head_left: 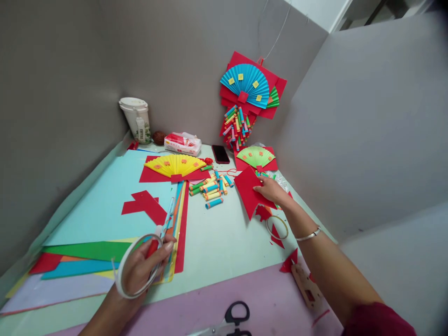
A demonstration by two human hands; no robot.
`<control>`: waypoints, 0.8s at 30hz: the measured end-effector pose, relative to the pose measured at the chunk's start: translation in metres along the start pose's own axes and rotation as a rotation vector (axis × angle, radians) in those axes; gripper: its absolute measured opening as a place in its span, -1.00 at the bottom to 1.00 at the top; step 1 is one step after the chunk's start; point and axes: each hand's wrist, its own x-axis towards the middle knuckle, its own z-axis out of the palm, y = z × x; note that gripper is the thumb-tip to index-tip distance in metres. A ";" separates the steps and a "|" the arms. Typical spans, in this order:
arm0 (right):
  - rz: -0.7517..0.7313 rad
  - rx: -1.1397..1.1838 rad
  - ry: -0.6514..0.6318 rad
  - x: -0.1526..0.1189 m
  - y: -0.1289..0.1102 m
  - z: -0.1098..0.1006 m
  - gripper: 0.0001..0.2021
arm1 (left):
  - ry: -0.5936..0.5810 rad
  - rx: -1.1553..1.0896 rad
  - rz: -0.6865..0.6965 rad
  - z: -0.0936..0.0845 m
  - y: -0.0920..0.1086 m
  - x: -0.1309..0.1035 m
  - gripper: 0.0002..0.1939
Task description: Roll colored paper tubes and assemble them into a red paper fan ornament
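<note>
My left hand is closed, with a narrow roll of white tape looped around it. Between its fingers is a slim tool with a red part and a pale, see-through tip; its exact kind is unclear. My right hand pinches a sheet of red paper, whose lower edge has a V-shaped notch. Red paper strips lie crossed on the light blue sheet near my left hand. Several coloured paper rolls are heaped between the hands.
A yellow fan on red paper lies behind the strips, a green fan beyond my right hand. Black-handled scissors rest at the front edge. A phone, tissue pack and white bin stand at the back.
</note>
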 end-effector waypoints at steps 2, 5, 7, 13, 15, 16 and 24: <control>-0.004 0.010 -0.007 0.004 0.000 0.004 -0.48 | -0.008 -0.010 -0.001 0.000 -0.001 0.000 -0.58; 0.016 0.017 0.003 0.007 0.004 0.007 -0.49 | -0.016 0.004 -0.003 -0.002 -0.002 0.002 -0.58; 0.044 0.030 0.031 0.004 0.008 0.003 -0.50 | -0.017 0.030 -0.010 -0.003 -0.002 0.003 -0.56; 0.131 0.176 0.069 -0.017 0.027 -0.037 -0.53 | 0.039 0.031 -0.025 0.002 0.002 -0.002 -0.61; 0.138 0.270 0.035 -0.029 0.023 -0.046 -0.55 | 0.043 0.009 -0.011 0.004 0.004 -0.004 -0.63; 0.131 0.330 0.013 -0.037 0.017 -0.047 -0.56 | 0.041 -0.011 -0.013 0.004 0.005 -0.005 -0.63; -0.110 1.033 -0.498 -0.115 -0.093 0.031 -0.71 | 0.007 -0.084 -0.055 0.008 0.012 -0.010 -0.56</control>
